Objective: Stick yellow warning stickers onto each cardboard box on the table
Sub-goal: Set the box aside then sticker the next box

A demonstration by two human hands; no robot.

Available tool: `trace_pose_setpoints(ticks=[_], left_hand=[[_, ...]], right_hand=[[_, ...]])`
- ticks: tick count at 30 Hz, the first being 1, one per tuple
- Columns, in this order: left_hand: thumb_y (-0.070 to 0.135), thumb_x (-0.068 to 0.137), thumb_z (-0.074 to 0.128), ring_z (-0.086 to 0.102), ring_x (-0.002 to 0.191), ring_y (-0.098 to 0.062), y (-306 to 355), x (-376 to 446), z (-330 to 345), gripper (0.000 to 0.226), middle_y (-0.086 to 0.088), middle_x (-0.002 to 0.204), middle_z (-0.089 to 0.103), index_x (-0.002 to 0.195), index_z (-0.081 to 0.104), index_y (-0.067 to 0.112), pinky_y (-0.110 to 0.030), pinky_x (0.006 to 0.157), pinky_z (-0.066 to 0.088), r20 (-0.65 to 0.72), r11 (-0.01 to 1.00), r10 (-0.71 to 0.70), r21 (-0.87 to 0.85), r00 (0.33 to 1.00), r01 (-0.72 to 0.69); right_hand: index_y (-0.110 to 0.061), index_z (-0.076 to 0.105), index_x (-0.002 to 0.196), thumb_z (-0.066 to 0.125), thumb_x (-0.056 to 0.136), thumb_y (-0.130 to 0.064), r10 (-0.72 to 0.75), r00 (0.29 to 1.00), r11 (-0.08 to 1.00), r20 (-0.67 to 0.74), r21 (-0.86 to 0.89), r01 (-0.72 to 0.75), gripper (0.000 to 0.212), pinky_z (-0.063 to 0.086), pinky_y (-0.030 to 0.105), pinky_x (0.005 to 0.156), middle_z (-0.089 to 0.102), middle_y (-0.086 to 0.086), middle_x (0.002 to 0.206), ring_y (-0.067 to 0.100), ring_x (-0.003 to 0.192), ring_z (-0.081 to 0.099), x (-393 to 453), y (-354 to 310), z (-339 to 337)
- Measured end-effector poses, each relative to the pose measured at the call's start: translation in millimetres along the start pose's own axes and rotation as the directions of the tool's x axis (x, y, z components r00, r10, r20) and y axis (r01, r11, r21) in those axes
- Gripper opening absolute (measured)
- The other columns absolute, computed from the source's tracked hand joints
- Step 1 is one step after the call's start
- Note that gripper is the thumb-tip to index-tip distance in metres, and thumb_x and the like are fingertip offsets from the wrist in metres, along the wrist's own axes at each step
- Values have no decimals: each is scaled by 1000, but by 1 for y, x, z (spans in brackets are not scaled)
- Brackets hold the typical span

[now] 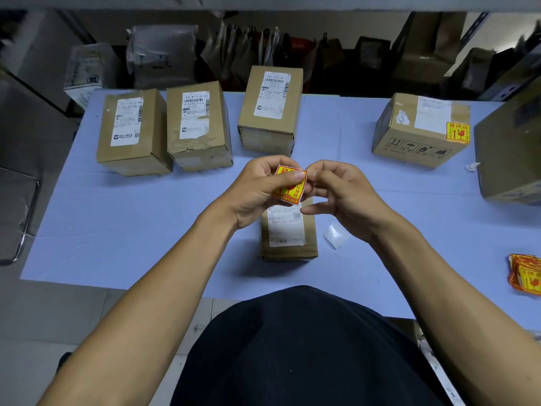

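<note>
Both hands hold one yellow and red warning sticker (pixel 292 187) above a small cardboard box (pixel 288 234) in the middle of the table. My left hand (pixel 257 190) pinches the sticker with thumb on its face. My right hand (pixel 339 197) pinches its right edge. Three cardboard boxes with white labels stand at the back: the left box (pixel 131 133), the middle box (pixel 197 127) and the taller box (pixel 270 109). A box at the right (pixel 418 130) carries a yellow sticker (pixel 457 131) on its corner.
A pile of yellow stickers (pixel 527 273) lies at the table's right edge. A peeled white backing (pixel 336 235) lies beside the small box. A large box (pixel 509 159) stands at the far right. The table has a pale blue cover (pixel 131 230). Packages crowd the shelves behind.
</note>
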State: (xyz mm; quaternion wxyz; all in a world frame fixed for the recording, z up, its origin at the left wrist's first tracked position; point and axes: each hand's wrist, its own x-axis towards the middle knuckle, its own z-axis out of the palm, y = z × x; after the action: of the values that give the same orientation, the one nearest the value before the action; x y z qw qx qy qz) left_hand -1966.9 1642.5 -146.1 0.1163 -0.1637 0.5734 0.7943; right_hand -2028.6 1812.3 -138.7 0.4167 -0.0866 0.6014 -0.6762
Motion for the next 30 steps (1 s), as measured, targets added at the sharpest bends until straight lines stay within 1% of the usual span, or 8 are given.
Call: trace_pose_setpoints(ticks=[4, 8, 13, 19, 22, 27, 30], left_hand=[[11, 84, 71, 66, 59, -12, 0, 0, 1, 12, -2, 69, 71, 76, 71, 20, -21, 52, 50, -37, 1000, 2, 26, 999, -1], [12, 80, 71, 65, 56, -12, 3, 1, 2, 14, -3, 66, 70, 70, 73, 22, -22, 50, 50, -22, 999, 1, 35, 1000, 0], [14, 79, 71, 65, 57, -13, 3, 0, 1, 11, -4, 67, 71, 72, 72, 22, -22, 51, 51, -4, 999, -15, 30, 1000, 15], [16, 81, 72, 68, 63, -14, 1, -2, -1, 8, -5, 73, 73, 77, 72, 23, -23, 54, 53, 12, 1000, -9, 26, 1000, 9], [15, 82, 72, 69, 64, -14, 1, -3, -2, 7, -5, 75, 74, 82, 71, 21, -24, 54, 53, 12, 1000, -1, 23, 1000, 1], [13, 79, 73, 68, 61, -16, 3, -2, -1, 6, -9, 72, 73, 80, 70, 18, -24, 53, 52, -1, 1000, -18, 25, 1000, 18], [11, 80, 71, 68, 60, -18, 4, -2, -3, 7, -10, 71, 72, 79, 71, 18, -23, 53, 52, 26, 1000, -22, 6, 999, 22]], right_hand=[[-15, 67, 79, 47, 100, -12, 15, 999, 999, -31, 36, -14, 29, 61, 32, 60, 68, 8, 73, 21, 75, 71, -1, -1, 0], [-15, 66, 76, 52, 98, -10, 17, 1000, 999, -26, 30, -16, 27, 61, 32, 60, 69, 9, 72, 21, 73, 72, -1, -1, 1], [-12, 64, 83, 51, 100, -11, 7, 1000, 1000, 6, 28, -8, 21, 62, 33, 64, 68, 8, 74, 19, 76, 71, -2, 0, 0], [-14, 61, 84, 52, 100, -12, -19, 999, 998, 44, 60, 16, 19, 60, 34, 68, 64, 5, 76, 17, 79, 67, -3, 3, 0], [-14, 61, 85, 53, 100, -13, -18, 998, 998, 55, 64, 14, 17, 60, 34, 69, 65, 4, 77, 18, 81, 68, -4, 4, -1], [-12, 63, 86, 53, 100, -11, -14, 997, 998, 79, 55, 10, 17, 61, 35, 69, 68, 4, 76, 18, 80, 68, -5, 3, -3], [-11, 64, 87, 51, 100, -10, -28, 996, 999, 85, 26, 26, 19, 62, 35, 69, 68, 6, 77, 18, 80, 68, -4, 3, -2]])
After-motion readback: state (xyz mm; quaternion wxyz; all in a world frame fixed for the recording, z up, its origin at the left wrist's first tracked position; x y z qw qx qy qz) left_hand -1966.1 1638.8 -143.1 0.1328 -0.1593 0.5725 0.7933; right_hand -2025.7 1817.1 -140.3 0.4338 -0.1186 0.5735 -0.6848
